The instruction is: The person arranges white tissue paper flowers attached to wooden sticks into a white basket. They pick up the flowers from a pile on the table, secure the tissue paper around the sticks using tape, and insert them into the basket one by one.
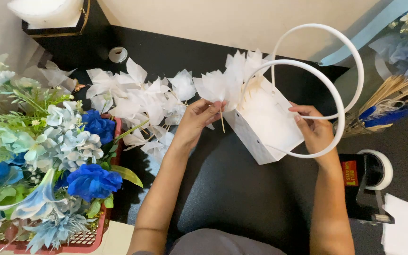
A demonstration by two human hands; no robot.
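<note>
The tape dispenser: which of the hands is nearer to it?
Right. The right hand holds the white bag just above the tape dispenser; the left hand is across the bag.

A black tabletop (242, 198) meets a plain cream wall (213, 19) under soft light

White is dominating here: the bag (265, 125) is showing plain white with a faint dotted texture on its side, and its two hoop handles (341, 94) are gleaming white too. The tissue (133, 101) is glowing translucent white on tan sticks. The table (227, 189) is sitting flat black underneath. The flowers (57, 141) are mixing deep blue, pale blue and white among green leaves, and the basket (83, 241) is peeking out red. The tape dispenser (362, 189) is showing black with a red label.
</note>
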